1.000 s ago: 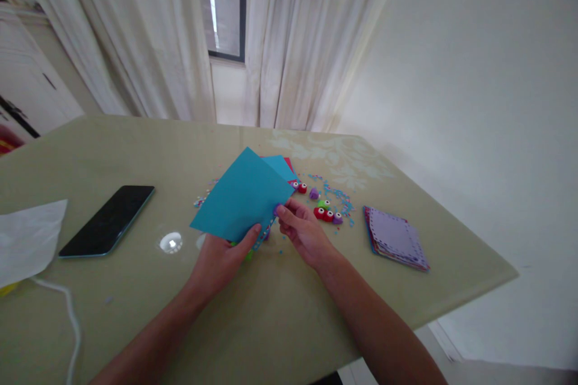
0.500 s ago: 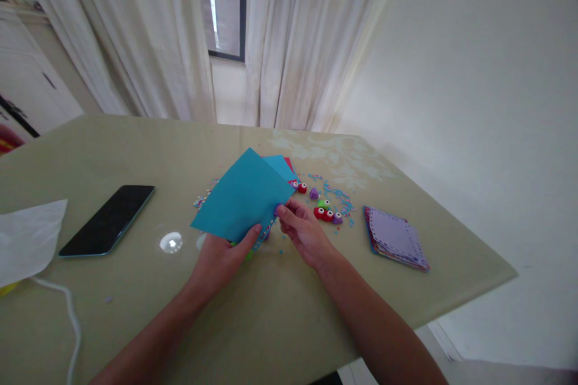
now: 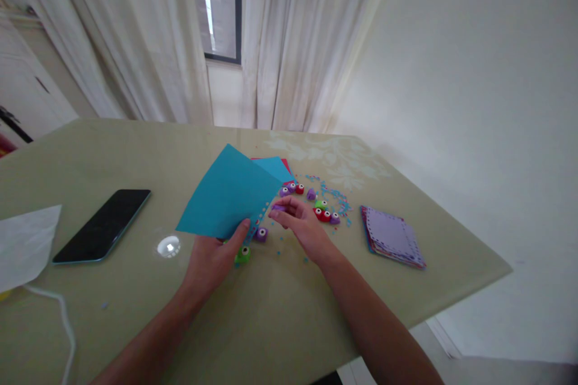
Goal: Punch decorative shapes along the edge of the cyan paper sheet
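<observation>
My left hand (image 3: 211,260) is closed on the teal sheet (image 3: 226,198), thumb on top at its near edge, sheet tilted up off the table (image 3: 280,307). My right hand (image 3: 301,230), just right of the sheet, pinches a small purple punch (image 3: 279,207) in its fingertips beside the sheet's holed edge. Green punch (image 3: 244,254) lies just below the sheet.

A single camera rode on the person's head, facing forward and tilted down over the surface (image 3: 280,313). It sat near: both forearms entered from the bottom edge, and mid-frame lay the left hand (image 3: 210,261), gripping a blue paper sheet (image 3: 226,195), and the right hand (image 3: 302,231), pinching a small purple punch (image 3: 279,208). The wide lens also reached past the surface's far edge to the curtains (image 3: 289,42), the window (image 3: 221,6) and the wall (image 3: 474,72) on the right.
</observation>
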Available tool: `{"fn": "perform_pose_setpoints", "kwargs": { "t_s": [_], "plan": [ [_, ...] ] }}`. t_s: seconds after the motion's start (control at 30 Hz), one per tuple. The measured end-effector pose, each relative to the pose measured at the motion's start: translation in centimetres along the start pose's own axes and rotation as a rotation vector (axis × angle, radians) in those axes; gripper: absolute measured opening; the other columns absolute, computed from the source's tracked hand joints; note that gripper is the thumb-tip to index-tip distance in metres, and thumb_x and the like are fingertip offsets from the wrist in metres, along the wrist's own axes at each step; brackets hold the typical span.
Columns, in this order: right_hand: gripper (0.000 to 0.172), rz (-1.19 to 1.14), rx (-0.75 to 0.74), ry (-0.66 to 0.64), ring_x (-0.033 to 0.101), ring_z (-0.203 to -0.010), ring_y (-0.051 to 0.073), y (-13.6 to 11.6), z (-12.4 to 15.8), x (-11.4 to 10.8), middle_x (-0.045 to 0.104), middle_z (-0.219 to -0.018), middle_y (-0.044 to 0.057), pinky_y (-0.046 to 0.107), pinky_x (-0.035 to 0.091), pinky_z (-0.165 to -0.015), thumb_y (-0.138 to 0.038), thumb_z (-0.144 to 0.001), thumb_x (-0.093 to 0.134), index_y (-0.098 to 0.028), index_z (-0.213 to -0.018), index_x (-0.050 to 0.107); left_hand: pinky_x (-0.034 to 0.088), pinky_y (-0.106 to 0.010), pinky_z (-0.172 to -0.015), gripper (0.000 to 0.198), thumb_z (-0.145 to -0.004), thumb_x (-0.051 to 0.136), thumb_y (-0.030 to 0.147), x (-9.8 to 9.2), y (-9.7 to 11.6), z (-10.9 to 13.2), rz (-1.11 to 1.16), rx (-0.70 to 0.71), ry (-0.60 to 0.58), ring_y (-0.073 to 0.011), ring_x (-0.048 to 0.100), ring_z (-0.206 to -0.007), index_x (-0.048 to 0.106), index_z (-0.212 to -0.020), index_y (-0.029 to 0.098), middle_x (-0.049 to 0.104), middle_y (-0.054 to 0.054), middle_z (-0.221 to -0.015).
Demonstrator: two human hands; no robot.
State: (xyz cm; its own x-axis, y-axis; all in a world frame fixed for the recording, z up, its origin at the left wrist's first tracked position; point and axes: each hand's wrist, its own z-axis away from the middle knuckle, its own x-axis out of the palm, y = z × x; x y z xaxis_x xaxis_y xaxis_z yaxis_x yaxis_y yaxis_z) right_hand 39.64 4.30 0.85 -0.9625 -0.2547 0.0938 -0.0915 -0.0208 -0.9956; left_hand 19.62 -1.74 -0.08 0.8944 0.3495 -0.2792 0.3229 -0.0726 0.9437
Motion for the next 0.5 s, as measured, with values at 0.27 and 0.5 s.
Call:
{"fn": "perform_pose_setpoints", "kwargs": {
  "t_s": [0.27,0.5],
  "plan": [
    [0.034,0.762,-0.176,-0.138,0.059,-0.078,0.021,1.2,0.5,-1.5,0.068,-0.093,0.002,0.04,0.047,-0.082,-0.013,-0.075,0.082,-0.025,-0.107,0.085,0.065,-0.052,-0.101,0.034,-0.084,0.076,0.059,-0.3,0.8,-0.1,0.021,-0.035,0.036,-0.0366,0.08,-0.108,0.078,-0.09,0.025,0.084,-0.005,-0.089],
    [0.033,0.878,-0.224,0.06,0.068,-0.099,0.026,0.6,-0.9,-3.7,0.076,-0.119,0.011,0.042,0.052,-0.094,-0.025,-0.099,0.065,-0.023,-0.129,0.076,0.069,-0.046,-0.075,0.039,-0.083,0.077,0.059,-0.4,0.8,0.0,0.041,-0.082,0.04,-0.0352,0.081,-0.089,0.078,-0.097,0.023,0.084,-0.007,-0.089]
  ]
}}
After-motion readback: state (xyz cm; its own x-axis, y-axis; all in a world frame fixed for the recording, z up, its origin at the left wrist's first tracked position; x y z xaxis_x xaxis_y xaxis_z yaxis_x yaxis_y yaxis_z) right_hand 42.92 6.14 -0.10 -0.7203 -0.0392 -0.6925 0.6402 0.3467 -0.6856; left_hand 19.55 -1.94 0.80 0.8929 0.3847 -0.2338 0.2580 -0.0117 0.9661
